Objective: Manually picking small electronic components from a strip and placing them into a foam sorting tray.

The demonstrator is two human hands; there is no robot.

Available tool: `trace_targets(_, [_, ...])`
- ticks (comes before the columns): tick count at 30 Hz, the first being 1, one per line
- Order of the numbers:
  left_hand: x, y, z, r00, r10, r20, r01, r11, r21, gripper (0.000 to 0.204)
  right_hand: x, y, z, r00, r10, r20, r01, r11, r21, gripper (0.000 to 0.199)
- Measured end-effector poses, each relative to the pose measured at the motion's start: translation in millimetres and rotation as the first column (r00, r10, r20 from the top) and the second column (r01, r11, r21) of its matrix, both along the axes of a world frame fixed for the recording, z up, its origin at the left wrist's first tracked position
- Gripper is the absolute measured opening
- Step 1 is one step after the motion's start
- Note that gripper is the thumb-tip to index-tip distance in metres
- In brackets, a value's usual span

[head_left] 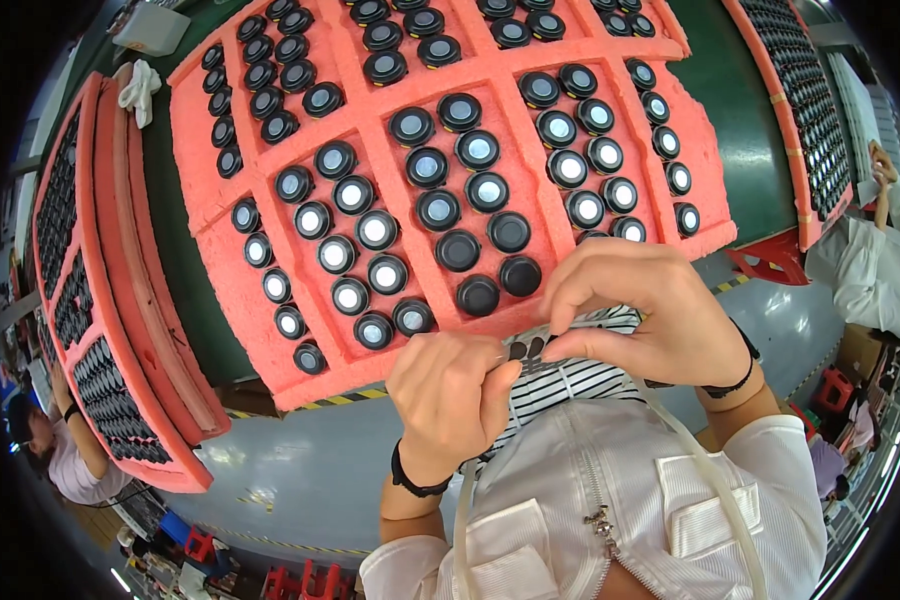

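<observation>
Beyond right hand, pink tray, green surface

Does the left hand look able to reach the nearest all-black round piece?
Probably yes: the all-black piece lies uncovered just beyond the left hand, though it seems to hold a dotted strip.

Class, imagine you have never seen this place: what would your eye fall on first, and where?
First, the big pink tray across the middle, with its rows of black round parts, most topped with bright silvery discs. Near its front edge, four all-black parts stand out. Just there, the left hand and right hand pinch a small strip with dark round spots.
</observation>
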State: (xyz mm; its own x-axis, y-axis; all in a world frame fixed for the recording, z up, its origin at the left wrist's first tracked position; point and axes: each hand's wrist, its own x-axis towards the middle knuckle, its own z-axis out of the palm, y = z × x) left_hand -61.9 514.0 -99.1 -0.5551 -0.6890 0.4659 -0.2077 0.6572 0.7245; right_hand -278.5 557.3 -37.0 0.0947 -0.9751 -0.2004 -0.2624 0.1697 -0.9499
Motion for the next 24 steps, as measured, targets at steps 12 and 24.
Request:
trace_targets(12, [-0.7,3.9,16.2,0.981,0.044,0.189,-0.072,0.987,0.146,0.013,-2.2,5.3,-4.0,0.993,0.031,-0.110,-0.046,0.989,-0.140,0.023])
trace_targets(24, [-36.3,4.9,1.0,0.900,-0.397,0.178,0.385,0.918,0.097,0.023,-22.1,32.7,-30.7,0.827,-0.425,-0.368,0.389,0.905,-0.173,0.015])
